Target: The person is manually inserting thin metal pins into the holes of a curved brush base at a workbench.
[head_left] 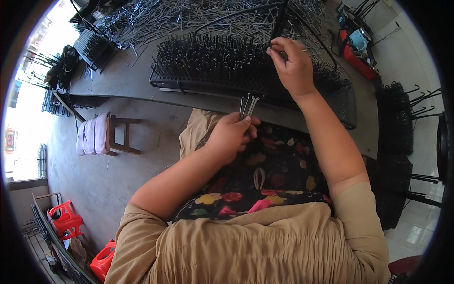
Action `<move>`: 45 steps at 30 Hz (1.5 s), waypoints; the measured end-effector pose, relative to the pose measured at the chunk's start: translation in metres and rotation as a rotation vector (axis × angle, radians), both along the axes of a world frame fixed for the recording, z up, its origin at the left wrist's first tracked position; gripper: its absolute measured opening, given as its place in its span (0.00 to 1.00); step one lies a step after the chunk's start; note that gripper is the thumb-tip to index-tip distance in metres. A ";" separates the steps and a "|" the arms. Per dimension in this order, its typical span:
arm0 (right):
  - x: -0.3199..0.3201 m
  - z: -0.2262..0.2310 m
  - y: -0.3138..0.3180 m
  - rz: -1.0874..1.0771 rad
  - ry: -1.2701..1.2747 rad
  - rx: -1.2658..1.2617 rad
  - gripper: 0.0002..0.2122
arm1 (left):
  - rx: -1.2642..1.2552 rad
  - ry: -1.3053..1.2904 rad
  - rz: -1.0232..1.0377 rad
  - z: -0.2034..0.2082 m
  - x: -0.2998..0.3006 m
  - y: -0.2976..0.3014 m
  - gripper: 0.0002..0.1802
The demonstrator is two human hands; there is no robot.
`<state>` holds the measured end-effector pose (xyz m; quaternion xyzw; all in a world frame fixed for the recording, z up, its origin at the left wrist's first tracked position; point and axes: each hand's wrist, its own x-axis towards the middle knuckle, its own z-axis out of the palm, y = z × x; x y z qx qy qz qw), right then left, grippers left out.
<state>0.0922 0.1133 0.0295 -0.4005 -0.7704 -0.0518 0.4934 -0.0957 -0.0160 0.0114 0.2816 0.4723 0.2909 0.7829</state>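
Note:
My left hand [229, 135] is closed round several thin metal rods [249, 106] with small looped ends. They stick up from its fingers, over the front edge of the table. My right hand [295, 68] is raised above a long black mesh tray [189, 86], thumb and fingers pinched together. Whatever lies in that pinch, if anything, is too small or dark to make out. Many dark rods [203, 57] stand upright, densely packed, in the tray. Just behind my right fingertips rises a black bar [280, 21].
A big heap of loose metal rods [156, 19] covers the back of the table. At the right back lies a red box [357, 61] with a blue cup [359, 39]. A padded wooden stool [97, 135] stands left, and black hooked racks [396, 118] right.

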 end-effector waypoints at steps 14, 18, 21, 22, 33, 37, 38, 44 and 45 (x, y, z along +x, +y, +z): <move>0.025 -0.009 -0.022 0.029 -0.150 0.105 0.06 | 0.056 0.092 0.128 0.008 0.044 -0.060 0.10; 0.044 -0.005 -0.049 0.074 -0.142 0.147 0.09 | 0.092 0.105 0.148 0.017 0.060 -0.080 0.10; 0.050 -0.010 -0.093 0.204 0.353 -0.670 0.07 | 0.103 -0.039 0.154 0.021 0.060 -0.091 0.10; 0.047 0.007 -0.112 0.286 0.477 -0.999 0.07 | 0.110 -0.041 0.152 0.025 0.062 -0.093 0.10; 0.028 0.018 -0.153 0.575 0.704 -1.332 0.05 | 0.135 -0.096 0.188 0.032 0.052 -0.080 0.07; 0.009 0.013 -0.142 0.514 0.767 -1.328 0.06 | 0.088 -0.094 0.116 0.022 0.027 -0.059 0.09; 0.006 0.011 -0.137 0.480 0.791 -1.322 0.06 | 0.068 -0.081 0.072 0.021 0.022 -0.052 0.09; 0.003 0.004 -0.105 0.358 0.802 -1.164 0.07 | 0.026 -0.120 -0.075 0.018 0.003 -0.006 0.12; 0.000 0.004 -0.101 0.342 0.815 -1.166 0.07 | 0.015 -0.119 -0.091 0.015 -0.001 0.002 0.12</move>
